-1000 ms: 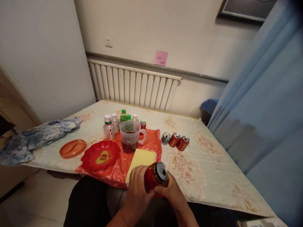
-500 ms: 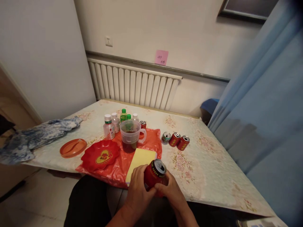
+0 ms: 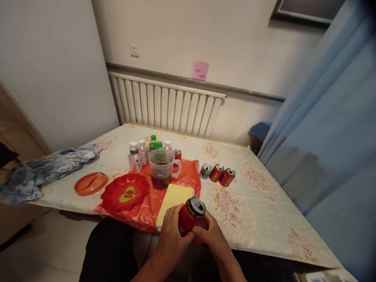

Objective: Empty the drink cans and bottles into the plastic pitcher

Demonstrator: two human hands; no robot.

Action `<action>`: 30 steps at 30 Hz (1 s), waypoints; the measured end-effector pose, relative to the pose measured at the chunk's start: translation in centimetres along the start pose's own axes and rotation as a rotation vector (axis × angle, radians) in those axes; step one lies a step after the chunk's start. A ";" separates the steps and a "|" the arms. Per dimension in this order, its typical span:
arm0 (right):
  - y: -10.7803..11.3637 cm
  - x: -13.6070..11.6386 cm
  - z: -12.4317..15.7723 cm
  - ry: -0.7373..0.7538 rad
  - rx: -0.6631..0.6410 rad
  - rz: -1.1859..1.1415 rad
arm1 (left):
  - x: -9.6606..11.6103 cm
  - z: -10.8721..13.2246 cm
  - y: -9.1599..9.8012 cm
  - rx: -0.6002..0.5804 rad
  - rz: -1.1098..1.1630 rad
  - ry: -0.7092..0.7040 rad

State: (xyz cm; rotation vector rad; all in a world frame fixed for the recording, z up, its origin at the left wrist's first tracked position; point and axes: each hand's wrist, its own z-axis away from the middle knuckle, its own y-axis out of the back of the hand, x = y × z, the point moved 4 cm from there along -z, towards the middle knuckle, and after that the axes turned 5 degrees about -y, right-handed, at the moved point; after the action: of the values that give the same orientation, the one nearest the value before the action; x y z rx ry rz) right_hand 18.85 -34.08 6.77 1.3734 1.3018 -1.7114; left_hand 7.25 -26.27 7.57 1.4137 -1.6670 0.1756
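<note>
An opened red drink can [image 3: 191, 216] is gripped in both of my hands just above the near table edge. My left hand [image 3: 172, 235] wraps its left side, and my right hand [image 3: 212, 237] closes round its right side and bottom. The can tilts slightly, its silver top facing up and away. Just behind it a yellow pad [image 3: 175, 197] lies on an orange plastic bag [image 3: 152, 199]. A clear measuring jug [image 3: 162, 169] with dark liquid stands on the bag beyond the pad.
A red heart-printed dish [image 3: 125, 192] and an orange lid [image 3: 90, 183] sit to the left. Several small bottles [image 3: 138, 154] stand behind the jug. Three cans [image 3: 217, 173] lie on the table [image 3: 258, 211] to the right. Blue curtain [image 3: 329, 137] hangs right; patterned cloth [image 3: 44, 168] lies left.
The can has shifted slightly left and tilted a little more upright within my hands. Nothing else on the table has moved.
</note>
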 end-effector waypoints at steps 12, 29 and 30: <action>0.1 0.2 0.1 -0.002 0.019 -0.003 | -0.3 -0.1 -0.3 -0.047 0.040 0.054; 0.5 -0.2 0.1 0.029 0.029 0.082 | -1.1 -1.0 -0.3 -0.151 0.273 0.250; 0.5 -0.3 0.1 0.030 0.025 0.080 | -1.3 -0.9 -0.4 -0.142 0.290 0.266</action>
State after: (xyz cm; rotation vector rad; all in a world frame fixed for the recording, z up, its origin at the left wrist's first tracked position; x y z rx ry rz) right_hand 19.31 -34.35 6.88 1.4512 1.2290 -1.6648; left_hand 7.92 -24.92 7.01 0.9924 -1.6187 0.3841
